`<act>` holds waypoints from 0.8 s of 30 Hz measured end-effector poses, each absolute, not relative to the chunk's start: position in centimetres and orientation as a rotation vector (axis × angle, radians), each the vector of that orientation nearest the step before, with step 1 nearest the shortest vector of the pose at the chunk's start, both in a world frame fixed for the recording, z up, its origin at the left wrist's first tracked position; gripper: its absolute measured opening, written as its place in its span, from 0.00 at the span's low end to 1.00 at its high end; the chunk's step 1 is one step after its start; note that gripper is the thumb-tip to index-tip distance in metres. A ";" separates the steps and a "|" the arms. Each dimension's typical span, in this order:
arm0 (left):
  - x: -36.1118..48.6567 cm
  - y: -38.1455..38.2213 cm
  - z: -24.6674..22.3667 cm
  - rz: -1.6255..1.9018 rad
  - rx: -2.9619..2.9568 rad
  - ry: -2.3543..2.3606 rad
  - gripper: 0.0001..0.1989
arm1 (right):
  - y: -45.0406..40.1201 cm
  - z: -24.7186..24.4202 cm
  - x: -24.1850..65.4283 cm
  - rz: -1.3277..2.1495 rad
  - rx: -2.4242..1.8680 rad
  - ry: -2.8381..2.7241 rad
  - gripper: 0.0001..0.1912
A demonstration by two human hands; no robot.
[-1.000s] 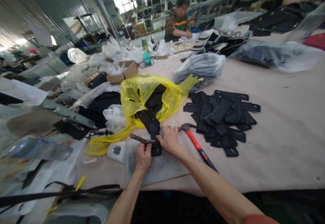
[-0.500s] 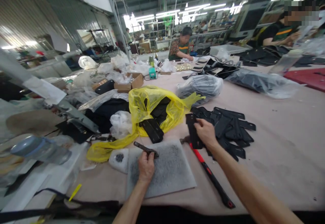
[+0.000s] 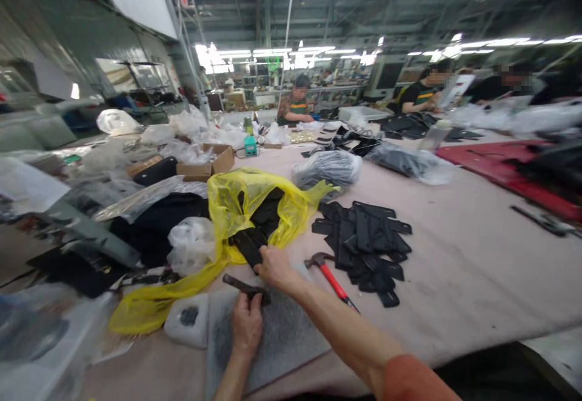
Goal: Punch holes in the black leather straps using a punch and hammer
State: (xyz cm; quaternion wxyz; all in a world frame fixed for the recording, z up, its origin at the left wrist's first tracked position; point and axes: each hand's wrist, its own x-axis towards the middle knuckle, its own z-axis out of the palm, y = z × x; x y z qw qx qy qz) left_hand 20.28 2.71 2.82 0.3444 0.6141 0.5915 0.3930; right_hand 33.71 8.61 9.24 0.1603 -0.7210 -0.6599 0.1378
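Observation:
My left hand [image 3: 247,325] is closed around a short dark metal tool [image 3: 240,284], which looks like a punch, above a grey slab [image 3: 291,334] with a worn dark surface. My right hand [image 3: 275,266] reaches across to the mouth of a yellow plastic bag [image 3: 227,192]. Its fingers are closed on the near end of a flat black piece [image 3: 248,245]; the fingertips are partly hidden. More black pieces show inside the bag. To the right lies a loose pile of similar black pieces [image 3: 366,237]. A claw hammer [image 3: 334,280] with a red handle rests beside the slab, partly covered by my right forearm.
A white block [image 3: 188,321] with a dark spot adjoins the slab's left side. Behind the bag are a cardboard box [image 3: 211,163] and a plastic-wrapped bundle [image 3: 327,168]. A red board [image 3: 495,168] lies at right. Several co-workers sit beyond the table.
My right hand has let go of a black piece at the right-hand pile and moved left to another at the bag. My left hand still holds the tool. The view has turned right.

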 end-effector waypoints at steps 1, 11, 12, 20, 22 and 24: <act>20.2 2.9 2.6 1.000 1.603 1.550 0.15 | 9.1 9.0 33.1 0.375 -2.074 -1.908 0.17; 19.2 4.6 1.0 0.830 1.559 1.586 0.16 | 10.6 6.6 32.8 0.220 -2.186 -1.904 0.23; 19.2 4.7 1.0 0.830 1.558 1.580 0.16 | 10.7 6.6 32.9 0.240 -2.188 -1.899 0.23; 19.9 3.9 1.8 0.947 1.602 1.559 0.17 | 10.7 7.9 35.6 0.344 -2.220 -1.922 0.10; 20.2 3.6 2.3 0.959 1.598 1.553 0.16 | 10.2 7.8 35.9 0.336 -2.228 -1.930 0.09; 20.3 3.4 2.5 0.963 1.595 1.542 0.15 | 9.5 7.6 35.8 0.314 -2.206 -1.951 0.09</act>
